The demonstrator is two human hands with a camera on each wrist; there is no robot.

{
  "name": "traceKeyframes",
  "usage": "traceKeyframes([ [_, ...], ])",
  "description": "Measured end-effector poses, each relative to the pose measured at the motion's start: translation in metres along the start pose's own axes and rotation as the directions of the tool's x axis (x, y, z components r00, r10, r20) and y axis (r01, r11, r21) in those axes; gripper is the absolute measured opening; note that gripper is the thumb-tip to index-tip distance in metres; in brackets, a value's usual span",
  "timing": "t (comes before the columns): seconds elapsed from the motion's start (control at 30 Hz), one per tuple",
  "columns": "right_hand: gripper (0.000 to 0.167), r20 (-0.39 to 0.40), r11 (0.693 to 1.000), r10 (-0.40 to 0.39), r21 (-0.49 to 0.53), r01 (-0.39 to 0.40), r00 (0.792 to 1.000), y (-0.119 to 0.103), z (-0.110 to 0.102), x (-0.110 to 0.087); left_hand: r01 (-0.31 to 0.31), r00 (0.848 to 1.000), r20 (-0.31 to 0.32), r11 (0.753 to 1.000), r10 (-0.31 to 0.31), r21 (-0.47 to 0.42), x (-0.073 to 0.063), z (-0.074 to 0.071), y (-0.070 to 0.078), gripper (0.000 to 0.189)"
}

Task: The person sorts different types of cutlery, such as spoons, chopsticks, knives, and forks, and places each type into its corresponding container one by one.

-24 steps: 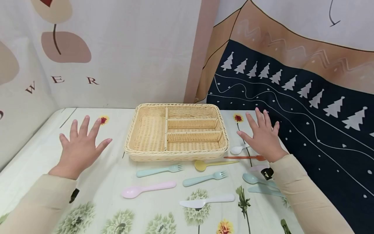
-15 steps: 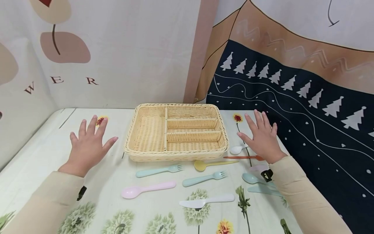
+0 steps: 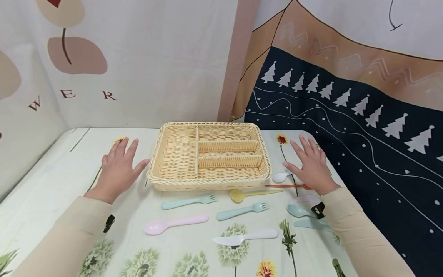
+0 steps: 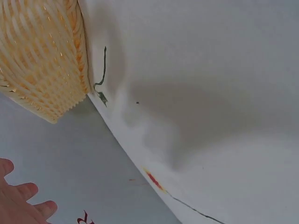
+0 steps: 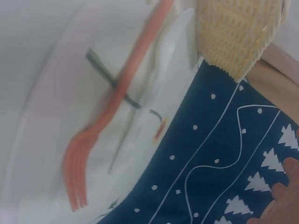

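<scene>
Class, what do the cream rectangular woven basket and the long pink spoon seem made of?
Cream rectangular woven basket: rattan or plastic imitation, slight sheen; interlaced strands fit either.
Long pink spoon: probably plastic, smooth and glossy; even colour and a highlight suggest it.

The basket [image 3: 211,186] is rough wickerwork; the pink spoon [image 3: 173,224] in front of it, smooth glossy plastic; the curtain [image 3: 155,65] behind it, matt cloth.

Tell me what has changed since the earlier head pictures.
The left grip moved rightward, toward the wicker basket. The right grip shifted only slightly, its fingertips now a little lower in view. Nothing was taken hold of or let go. The basket and cutlery stayed put.
</scene>
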State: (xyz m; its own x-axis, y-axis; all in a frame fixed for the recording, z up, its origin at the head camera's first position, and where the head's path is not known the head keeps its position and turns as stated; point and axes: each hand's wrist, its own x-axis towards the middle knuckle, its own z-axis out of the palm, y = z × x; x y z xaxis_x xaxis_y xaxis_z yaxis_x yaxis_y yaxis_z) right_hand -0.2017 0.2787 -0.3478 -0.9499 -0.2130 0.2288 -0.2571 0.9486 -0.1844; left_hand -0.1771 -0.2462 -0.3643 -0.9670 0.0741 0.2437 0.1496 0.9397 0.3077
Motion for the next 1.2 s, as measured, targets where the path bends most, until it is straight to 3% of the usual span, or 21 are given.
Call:
traceKeyframes([
  [0.53,0.075,0.094,0.991,0.028,0.129,-0.04,0.995,0.017,0.015,-0.013,0.065,0.993,0.107,0.991,-0.052,-0.12,0.027,0.015,0.012,0.072],
  [0.73,0.067,0.157,0.972,0.045,0.22,-0.08,0.987,0.021,0.02,-0.018,0.125,0.976,0.196,0.981,-0.095,-0.146,0.035,0.015,0.01,0.073],
  [1.03,0.049,0.222,0.954,0.111,0.248,-0.167,0.969,0.022,0.026,-0.021,0.192,0.937,0.326,0.962,-0.122,-0.192,0.049,0.018,0.013,0.077],
  [1.2,0.04,0.242,0.949,0.119,0.257,-0.182,0.963,0.022,0.028,-0.022,0.172,0.935,0.343,0.962,-0.091,-0.213,0.054,0.02,0.015,0.075],
])
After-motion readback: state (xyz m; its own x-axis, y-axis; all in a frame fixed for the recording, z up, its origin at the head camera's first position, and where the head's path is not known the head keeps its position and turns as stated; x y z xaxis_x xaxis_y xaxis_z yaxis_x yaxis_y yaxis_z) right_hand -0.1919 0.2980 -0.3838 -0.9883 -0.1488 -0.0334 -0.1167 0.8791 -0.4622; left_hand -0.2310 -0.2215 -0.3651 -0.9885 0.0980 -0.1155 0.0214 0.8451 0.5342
